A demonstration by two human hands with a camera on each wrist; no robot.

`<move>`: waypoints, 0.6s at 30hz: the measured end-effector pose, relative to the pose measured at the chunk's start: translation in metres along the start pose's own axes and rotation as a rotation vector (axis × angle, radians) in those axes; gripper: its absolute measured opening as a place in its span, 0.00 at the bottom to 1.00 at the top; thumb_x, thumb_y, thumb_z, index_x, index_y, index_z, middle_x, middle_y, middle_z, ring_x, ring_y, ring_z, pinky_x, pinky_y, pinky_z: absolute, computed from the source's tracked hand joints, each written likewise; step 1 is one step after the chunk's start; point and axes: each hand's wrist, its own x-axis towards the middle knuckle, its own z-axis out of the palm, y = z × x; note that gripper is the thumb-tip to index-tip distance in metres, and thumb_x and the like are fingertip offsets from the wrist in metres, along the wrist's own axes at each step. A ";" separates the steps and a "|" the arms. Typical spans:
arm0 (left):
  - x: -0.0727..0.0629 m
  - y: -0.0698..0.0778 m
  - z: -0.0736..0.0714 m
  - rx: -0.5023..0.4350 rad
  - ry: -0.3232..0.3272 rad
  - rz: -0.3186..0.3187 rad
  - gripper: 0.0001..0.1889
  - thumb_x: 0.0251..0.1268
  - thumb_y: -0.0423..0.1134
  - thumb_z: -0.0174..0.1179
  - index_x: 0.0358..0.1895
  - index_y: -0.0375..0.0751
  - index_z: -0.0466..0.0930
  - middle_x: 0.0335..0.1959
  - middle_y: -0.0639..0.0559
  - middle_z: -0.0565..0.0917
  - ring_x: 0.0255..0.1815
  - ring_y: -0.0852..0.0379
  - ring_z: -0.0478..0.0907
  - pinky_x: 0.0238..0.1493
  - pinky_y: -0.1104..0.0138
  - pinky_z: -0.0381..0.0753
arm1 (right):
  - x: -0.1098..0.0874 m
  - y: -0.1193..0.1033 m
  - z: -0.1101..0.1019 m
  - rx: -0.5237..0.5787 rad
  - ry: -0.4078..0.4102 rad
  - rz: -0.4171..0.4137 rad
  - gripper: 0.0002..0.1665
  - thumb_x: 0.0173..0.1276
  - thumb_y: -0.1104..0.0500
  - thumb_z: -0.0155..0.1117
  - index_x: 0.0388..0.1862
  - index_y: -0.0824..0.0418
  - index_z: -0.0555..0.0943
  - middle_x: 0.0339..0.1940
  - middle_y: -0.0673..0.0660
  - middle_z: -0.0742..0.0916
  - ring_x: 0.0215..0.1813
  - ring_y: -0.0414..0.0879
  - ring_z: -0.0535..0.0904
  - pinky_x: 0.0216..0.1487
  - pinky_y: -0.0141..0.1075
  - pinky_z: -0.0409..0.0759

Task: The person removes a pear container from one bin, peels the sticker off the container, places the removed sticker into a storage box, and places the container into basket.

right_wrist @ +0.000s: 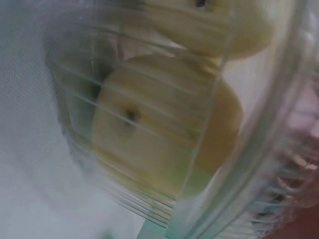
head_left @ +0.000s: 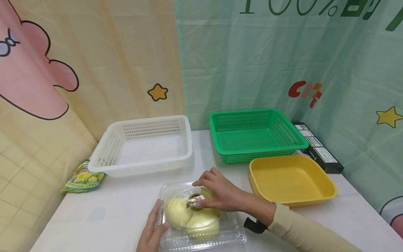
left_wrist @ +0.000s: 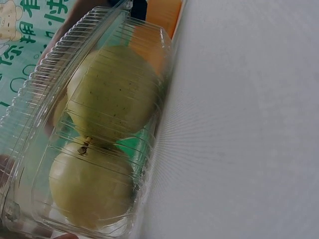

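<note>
A clear plastic clamshell box lies on the white table, with several pale yellow-green round fruits inside. On its lid is a dark, shiny round label. My left hand holds the box's left side, thumb near the front. My right hand reaches over the lid, its thumb on the label and its forefinger at the far rim. Through the ribbed wall, the left wrist view shows two fruits up close. In the blurred right wrist view, another fruit shows behind the plastic.
Behind the box stand a white perforated basket and a green one. A yellow tray is right of my forearm, near a black box. At the left edge lies a colourful packet. Printed curtains hang behind.
</note>
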 end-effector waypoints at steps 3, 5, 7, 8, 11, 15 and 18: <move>0.000 0.000 0.000 -0.007 0.000 0.002 0.38 0.68 0.43 0.45 0.76 0.54 0.35 0.77 0.37 0.38 0.71 0.24 0.42 0.55 0.35 0.65 | -0.001 0.000 0.002 -0.025 0.001 0.027 0.31 0.54 0.39 0.68 0.54 0.52 0.79 0.44 0.46 0.79 0.44 0.37 0.63 0.46 0.28 0.68; 0.000 -0.001 -0.001 -0.014 0.000 0.008 0.38 0.69 0.42 0.45 0.76 0.53 0.35 0.77 0.36 0.37 0.71 0.23 0.42 0.55 0.35 0.66 | -0.002 0.000 0.003 -0.040 0.001 0.034 0.32 0.53 0.38 0.68 0.54 0.51 0.80 0.44 0.45 0.79 0.44 0.37 0.63 0.45 0.28 0.67; 0.000 -0.001 -0.001 -0.022 0.002 0.013 0.38 0.69 0.41 0.45 0.76 0.52 0.35 0.77 0.35 0.37 0.70 0.23 0.41 0.55 0.35 0.67 | -0.002 0.000 0.004 -0.051 0.004 0.032 0.32 0.53 0.38 0.68 0.54 0.51 0.80 0.43 0.45 0.78 0.44 0.37 0.63 0.45 0.28 0.66; 0.000 -0.001 -0.001 -0.022 0.001 0.015 0.38 0.69 0.41 0.45 0.76 0.51 0.34 0.77 0.35 0.37 0.70 0.22 0.41 0.54 0.34 0.67 | -0.003 0.000 0.005 -0.058 0.007 0.028 0.32 0.53 0.38 0.68 0.54 0.51 0.80 0.43 0.45 0.78 0.44 0.37 0.63 0.45 0.28 0.66; 0.000 0.000 -0.001 -0.026 0.003 0.017 0.38 0.68 0.40 0.45 0.76 0.49 0.34 0.76 0.34 0.36 0.70 0.22 0.40 0.55 0.34 0.65 | -0.003 0.000 0.006 -0.075 0.020 0.012 0.32 0.52 0.37 0.68 0.53 0.51 0.80 0.42 0.45 0.78 0.43 0.37 0.63 0.44 0.28 0.65; -0.001 0.003 0.000 -0.021 -0.003 0.016 0.39 0.68 0.39 0.45 0.76 0.47 0.34 0.76 0.33 0.36 0.70 0.22 0.40 0.55 0.34 0.66 | -0.004 0.001 0.007 -0.077 0.026 0.003 0.30 0.52 0.38 0.68 0.51 0.51 0.81 0.43 0.45 0.78 0.43 0.37 0.62 0.44 0.27 0.65; -0.001 0.005 -0.001 -0.024 -0.015 0.016 0.39 0.68 0.38 0.45 0.76 0.45 0.33 0.76 0.32 0.37 0.70 0.21 0.42 0.53 0.36 0.71 | -0.005 0.001 0.007 -0.075 0.024 0.003 0.29 0.52 0.38 0.69 0.51 0.51 0.81 0.43 0.45 0.77 0.44 0.37 0.62 0.45 0.28 0.65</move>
